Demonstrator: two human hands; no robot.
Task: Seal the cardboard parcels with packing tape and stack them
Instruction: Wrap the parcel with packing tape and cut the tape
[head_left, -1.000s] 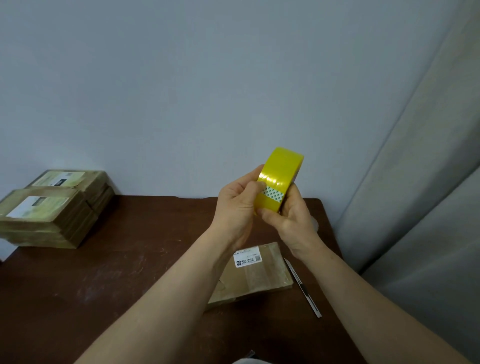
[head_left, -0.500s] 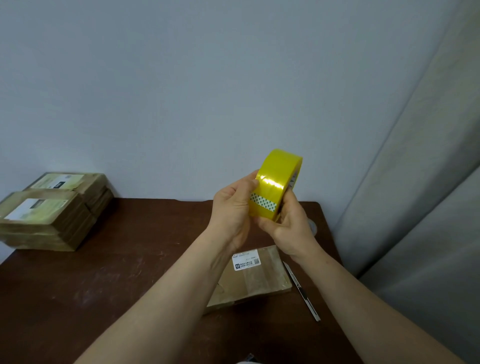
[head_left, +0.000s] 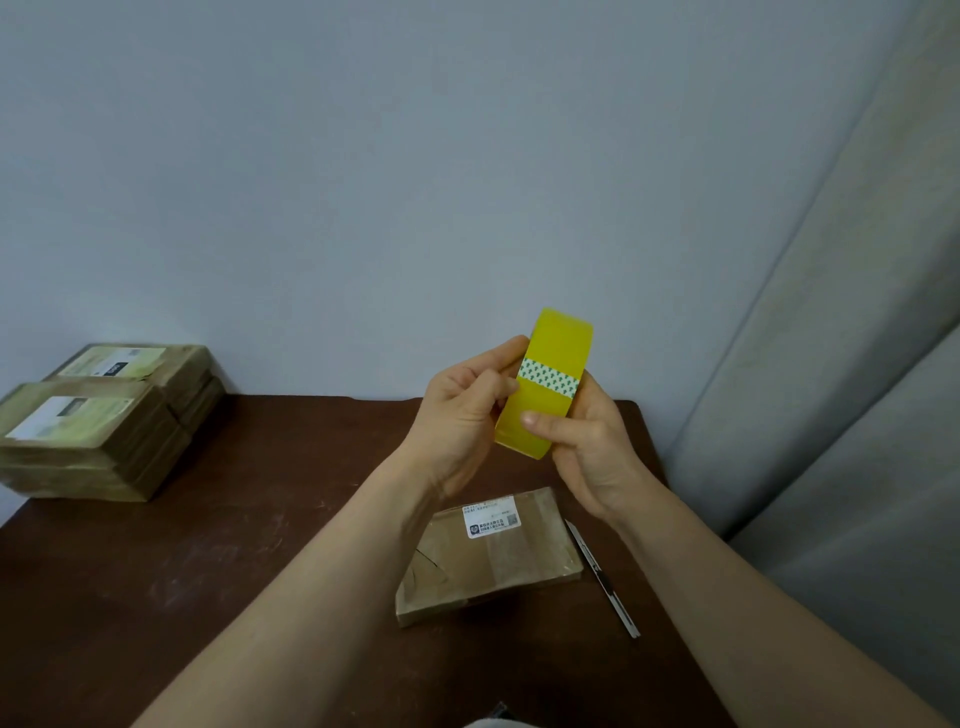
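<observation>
I hold a yellow roll of packing tape up in front of me, above the table. A white strip with green dots crosses its outer face. My left hand grips the roll's left side, its fingers curled against the edge. My right hand holds the right side, the thumb lying across the yellow face below the strip. Under my hands a flat cardboard parcel with a white label lies on the dark wooden table.
Two stacks of taped cardboard parcels stand at the table's far left against the wall. A slim utility knife lies just right of the parcel. A grey curtain hangs on the right, close to the table's right edge.
The roll has been turned in my hands, so its face is more toward me and the dotted strip has moved up the roll. Both hands stay on it.
</observation>
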